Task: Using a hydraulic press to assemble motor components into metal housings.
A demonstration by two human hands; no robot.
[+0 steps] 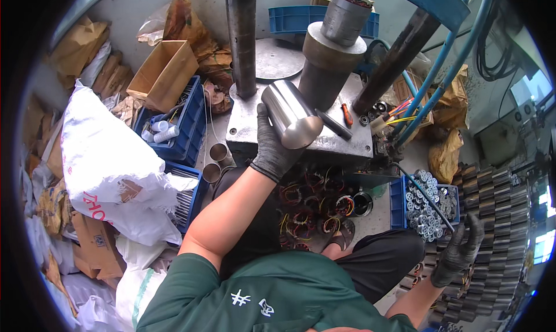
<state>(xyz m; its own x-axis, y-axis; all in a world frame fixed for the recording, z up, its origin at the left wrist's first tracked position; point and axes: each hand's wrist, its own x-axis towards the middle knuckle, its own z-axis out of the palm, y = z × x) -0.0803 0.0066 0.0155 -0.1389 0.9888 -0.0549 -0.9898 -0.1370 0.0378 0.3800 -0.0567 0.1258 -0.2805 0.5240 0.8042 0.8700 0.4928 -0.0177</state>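
Steel cylinder (291, 115) gripped in left hand (272, 149), tilted above press base (243, 129).

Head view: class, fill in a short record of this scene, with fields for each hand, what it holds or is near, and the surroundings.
left hand: gloved left hand grips a shiny metal cylinder over the grey press base
right hand: gloved right hand open, holding nothing, above stacked stator cores
beside right hand: blue crate of small metal rings
floor ahead: wound coils
left side: white sack
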